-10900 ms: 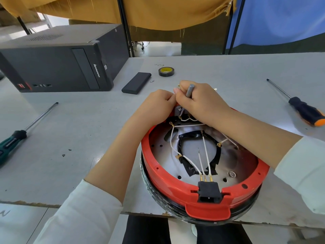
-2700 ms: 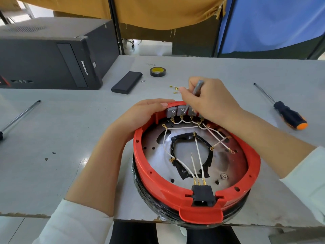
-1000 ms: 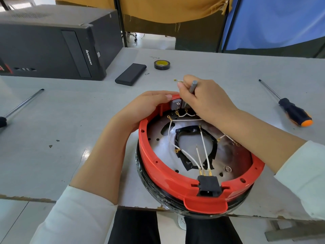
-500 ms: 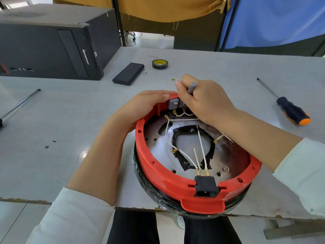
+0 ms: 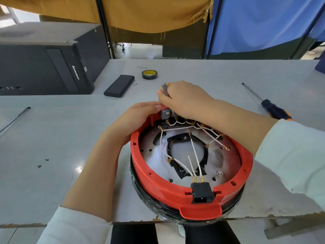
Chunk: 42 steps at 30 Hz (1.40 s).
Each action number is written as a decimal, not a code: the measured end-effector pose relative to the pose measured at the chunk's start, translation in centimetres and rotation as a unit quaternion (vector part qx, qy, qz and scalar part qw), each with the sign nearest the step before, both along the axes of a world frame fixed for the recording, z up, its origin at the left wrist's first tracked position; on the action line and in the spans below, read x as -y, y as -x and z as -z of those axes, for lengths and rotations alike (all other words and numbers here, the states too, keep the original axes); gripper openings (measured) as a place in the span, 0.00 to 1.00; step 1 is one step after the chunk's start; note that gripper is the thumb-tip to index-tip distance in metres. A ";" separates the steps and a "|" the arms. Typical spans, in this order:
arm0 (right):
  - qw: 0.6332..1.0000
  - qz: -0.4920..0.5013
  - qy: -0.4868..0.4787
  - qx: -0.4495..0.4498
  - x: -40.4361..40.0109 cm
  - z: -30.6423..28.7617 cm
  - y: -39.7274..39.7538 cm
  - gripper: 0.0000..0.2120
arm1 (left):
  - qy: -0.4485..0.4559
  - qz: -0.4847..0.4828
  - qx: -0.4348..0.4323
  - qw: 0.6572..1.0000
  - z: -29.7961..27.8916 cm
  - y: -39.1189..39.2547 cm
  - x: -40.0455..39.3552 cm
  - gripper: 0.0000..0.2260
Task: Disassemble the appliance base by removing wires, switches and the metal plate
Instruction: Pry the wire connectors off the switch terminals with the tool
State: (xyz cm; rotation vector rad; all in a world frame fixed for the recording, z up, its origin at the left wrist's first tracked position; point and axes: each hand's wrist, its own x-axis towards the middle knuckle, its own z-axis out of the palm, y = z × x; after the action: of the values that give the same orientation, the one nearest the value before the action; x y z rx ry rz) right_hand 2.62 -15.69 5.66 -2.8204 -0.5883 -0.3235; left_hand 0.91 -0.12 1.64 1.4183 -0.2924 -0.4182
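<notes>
The round red appliance base (image 5: 156, 184) lies upside down at the table's front edge. Inside it a shiny metal plate (image 5: 223, 155) carries white wires (image 5: 193, 150) that run to a black power socket (image 5: 201, 191) at the front. Grey switches (image 5: 165, 113) sit in the far rim. My left hand (image 5: 133, 118) rests on the far left rim, fingers laid over it next to the switches. My right hand (image 5: 184, 98) grips a thin grey tool (image 5: 164, 88) whose tip points down behind the switches; the tip is hidden.
A black computer case (image 5: 44, 67) stands at the back left, with a black flat box (image 5: 119, 83) and a tape roll (image 5: 149, 74) beside it. An orange-and-black screwdriver (image 5: 269, 106) lies at the right. Another screwdriver's shaft (image 5: 14, 118) lies at the left.
My right hand with the grey tool has shifted slightly left and tilted over the switches. My left hand stays on the rim. The view has moved a little.
</notes>
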 end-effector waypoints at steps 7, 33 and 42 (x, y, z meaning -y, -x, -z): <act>0.994 -0.043 0.076 0.072 -0.1 0.3 0.7 0.14 | -0.036 -0.006 0.011 0.999 0.2 -0.2 -0.2 0.14; 0.961 -0.004 -0.274 0.048 2.8 2.4 1.7 0.18 | -0.012 -0.001 -0.024 1.000 0.3 -0.3 0.0 0.14; 0.955 -0.001 -0.291 0.052 3.0 2.9 1.6 0.20 | -0.008 -0.014 -0.028 0.999 0.3 -0.2 0.0 0.14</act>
State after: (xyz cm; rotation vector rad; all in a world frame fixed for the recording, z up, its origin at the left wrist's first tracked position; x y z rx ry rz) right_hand 1.00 -18.66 2.81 -2.2435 -0.4250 -0.5453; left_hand 1.09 -0.11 1.34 1.4229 -0.2245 -0.4367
